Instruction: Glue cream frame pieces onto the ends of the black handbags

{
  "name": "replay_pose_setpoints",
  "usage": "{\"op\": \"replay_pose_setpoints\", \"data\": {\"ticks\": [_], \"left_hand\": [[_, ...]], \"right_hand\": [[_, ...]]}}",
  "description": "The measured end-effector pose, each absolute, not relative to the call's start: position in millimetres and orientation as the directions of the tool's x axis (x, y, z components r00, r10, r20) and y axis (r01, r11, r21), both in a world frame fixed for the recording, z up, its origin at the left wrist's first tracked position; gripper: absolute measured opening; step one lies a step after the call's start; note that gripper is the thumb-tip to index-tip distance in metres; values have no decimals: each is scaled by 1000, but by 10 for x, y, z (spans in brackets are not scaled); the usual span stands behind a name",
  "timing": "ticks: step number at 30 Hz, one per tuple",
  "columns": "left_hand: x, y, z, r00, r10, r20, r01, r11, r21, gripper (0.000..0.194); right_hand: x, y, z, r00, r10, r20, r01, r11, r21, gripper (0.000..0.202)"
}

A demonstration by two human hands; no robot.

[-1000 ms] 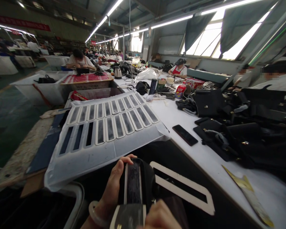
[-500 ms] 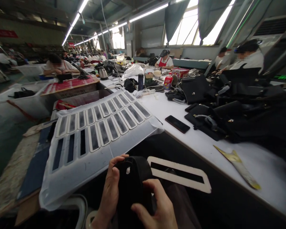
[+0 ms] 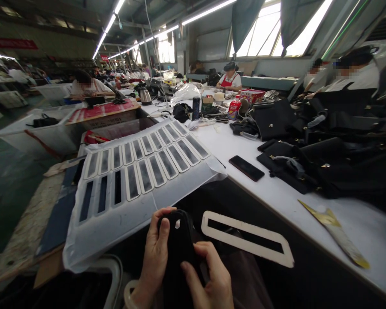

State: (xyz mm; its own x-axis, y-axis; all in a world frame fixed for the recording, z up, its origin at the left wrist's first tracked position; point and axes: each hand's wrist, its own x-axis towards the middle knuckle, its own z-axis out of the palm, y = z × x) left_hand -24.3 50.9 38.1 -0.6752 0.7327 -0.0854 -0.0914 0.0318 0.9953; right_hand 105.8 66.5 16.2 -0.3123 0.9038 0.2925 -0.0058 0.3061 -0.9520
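Observation:
Both my hands grip one black leather piece [image 3: 179, 244] at the bottom centre, held upright close to me. My left hand [image 3: 155, 257] wraps its left edge with the thumb over the top, a pale bangle on the wrist. My right hand [image 3: 210, 279] clasps its lower right side. A small pale spot shows near the piece's top. Just right of it lies a white frame-shaped template [image 3: 247, 238] with a long slot. Ahead of my left hand, a white sheet [image 3: 138, 171] holds several slotted strips in two rows.
A black phone [image 3: 246, 168] lies on the white table [image 3: 276, 201]. Black bags [image 3: 324, 159] are heaped at the right, with a gold strip [image 3: 336, 234] near the table edge. Other people sit working further along. White bins [image 3: 35, 133] stand at the left.
A second ago a white-edged strip was pressed against the black piece; now only the black piece shows between my hands. My right hand has come up around it, and the view has shifted slightly.

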Motion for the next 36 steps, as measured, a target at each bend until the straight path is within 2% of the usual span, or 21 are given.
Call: {"op": "replay_pose_setpoints", "data": {"ticks": [4,6,8,10,12,15,19,22,24,33,36], "left_hand": [[-202,543,457,-668,735,-117,-172,0,985,38],[-192,553,479,-628,756,-185,-337,-50,940,40],[-199,554,486,-567,778,-270,-535,-99,839,41],[-223,545,476,-514,796,-319,-640,-108,761,41],[-254,533,448,-513,797,-317,-611,-80,788,42],[-288,529,388,-576,771,-270,-447,-20,894,40],[-296,550,336,-635,742,-214,-277,40,960,40],[-291,561,330,-666,723,-183,-204,60,977,39],[-290,561,331,-673,719,-174,-187,62,980,40],[-290,508,393,-596,766,-243,-350,25,937,45],[-270,478,429,-593,786,-176,-257,22,966,45]], "right_hand": [[1054,697,171,-302,937,175,1,183,-983,8],[1060,713,159,-312,946,91,6,98,-995,12],[1070,727,133,-324,946,20,15,26,-1000,16],[1080,744,104,-342,939,-25,21,-19,-1000,20],[1083,773,86,-358,933,-32,33,-21,-999,21],[1066,849,99,-357,934,28,106,71,-992,19],[1005,950,176,-398,915,67,232,171,-958,32],[957,962,205,-392,917,81,223,180,-958,20],[937,950,196,-394,916,80,192,167,-967,15],[921,1007,182,-374,927,6,147,66,-987,29],[895,1023,211,-357,934,-3,116,41,-992,32]]}}
